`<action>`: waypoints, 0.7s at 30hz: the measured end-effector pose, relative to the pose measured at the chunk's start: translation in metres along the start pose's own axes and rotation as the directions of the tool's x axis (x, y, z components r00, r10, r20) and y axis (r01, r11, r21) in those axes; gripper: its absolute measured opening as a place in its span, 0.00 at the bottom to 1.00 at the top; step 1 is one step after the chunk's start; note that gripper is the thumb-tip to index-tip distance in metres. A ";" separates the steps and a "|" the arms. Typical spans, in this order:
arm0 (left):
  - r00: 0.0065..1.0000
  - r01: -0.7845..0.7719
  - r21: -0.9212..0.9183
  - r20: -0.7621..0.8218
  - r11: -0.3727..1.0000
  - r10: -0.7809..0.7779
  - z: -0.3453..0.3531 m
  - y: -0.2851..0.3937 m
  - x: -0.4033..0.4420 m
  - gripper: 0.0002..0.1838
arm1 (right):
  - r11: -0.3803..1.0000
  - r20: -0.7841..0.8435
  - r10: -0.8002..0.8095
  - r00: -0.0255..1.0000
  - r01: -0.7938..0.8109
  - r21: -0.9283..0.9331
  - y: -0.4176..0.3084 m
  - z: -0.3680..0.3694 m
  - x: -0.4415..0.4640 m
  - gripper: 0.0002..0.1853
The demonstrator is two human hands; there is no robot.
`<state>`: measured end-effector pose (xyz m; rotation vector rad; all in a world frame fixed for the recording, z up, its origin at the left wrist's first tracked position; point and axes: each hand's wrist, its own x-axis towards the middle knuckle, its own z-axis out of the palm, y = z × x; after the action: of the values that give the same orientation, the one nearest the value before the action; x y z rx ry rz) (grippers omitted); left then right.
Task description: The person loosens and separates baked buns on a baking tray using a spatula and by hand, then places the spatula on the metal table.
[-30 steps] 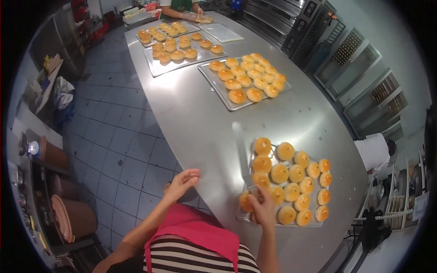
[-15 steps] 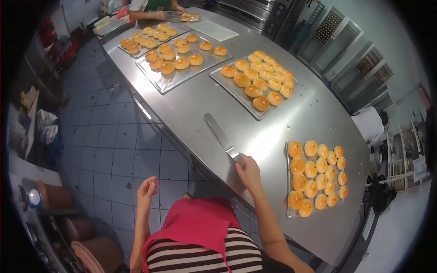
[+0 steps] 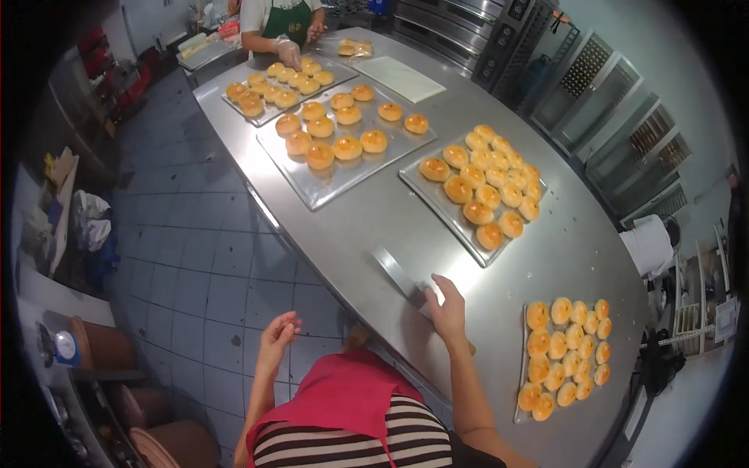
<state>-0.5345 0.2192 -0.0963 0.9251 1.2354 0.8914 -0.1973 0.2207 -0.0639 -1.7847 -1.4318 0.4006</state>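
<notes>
Currently w/ R hand at spatula nr. edge of surface, can't tell if gripped; w/ L hand unclasped.

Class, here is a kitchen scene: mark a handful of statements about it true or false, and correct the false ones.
1. The left hand rests on the table. False: it is off the table, with floor showing around it.
2. The right hand is at the spatula's handle. True.
3. The spatula's blade is over a tray. False: it is over bare tabletop.
4. Four trays hold buns. True.
5. The co-worker's apron is red. False: it is green.
</notes>
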 end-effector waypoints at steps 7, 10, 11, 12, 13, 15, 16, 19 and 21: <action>0.983 0.035 -0.152 -0.175 0.988 -0.062 -0.008 0.030 0.080 0.21 | 0.571 0.435 0.243 0.867 -0.491 0.658 0.001 0.048 0.119 0.25; 0.974 -0.064 -0.155 -0.225 0.986 0.028 0.009 0.057 0.118 0.23 | 0.410 0.564 0.261 0.783 -0.619 0.670 0.007 0.069 0.161 0.30; 0.973 -0.076 -0.140 -0.225 0.987 0.043 0.018 0.066 0.127 0.25 | 0.361 0.561 0.258 0.786 -0.617 0.699 0.007 0.074 0.169 0.30; 0.972 -0.061 -0.138 -0.232 0.989 0.028 0.018 0.069 0.140 0.25 | 0.308 0.559 0.262 0.787 -0.617 0.725 0.006 0.081 0.175 0.30; 0.974 -0.107 -0.161 -0.216 0.981 0.071 0.017 0.069 0.154 0.26 | 0.300 0.567 0.271 0.778 -0.628 0.718 0.007 0.087 0.180 0.30; 0.974 -0.152 -0.186 -0.197 0.971 0.115 0.023 0.070 0.176 0.27 | 0.233 0.576 0.218 0.788 -0.615 0.753 0.013 0.092 0.191 0.32; 0.972 -0.153 -0.181 -0.207 0.972 0.114 0.024 0.074 0.188 0.27 | 0.233 0.575 0.216 0.789 -0.614 0.754 0.014 0.094 0.196 0.32; 0.963 -0.164 -0.137 -0.237 0.977 0.128 0.014 0.086 0.226 0.29 | 0.207 0.526 0.282 0.802 -0.586 0.783 0.010 0.104 0.204 0.30; 0.962 -0.162 -0.107 -0.239 0.981 0.132 0.007 0.097 0.256 0.29 | 0.230 0.496 0.302 0.814 -0.567 0.791 0.008 0.108 0.210 0.30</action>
<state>-0.5032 0.4916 -0.0990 0.8375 1.3023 1.2090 -0.1993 0.4551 -0.0901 -1.0847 -0.4681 1.4722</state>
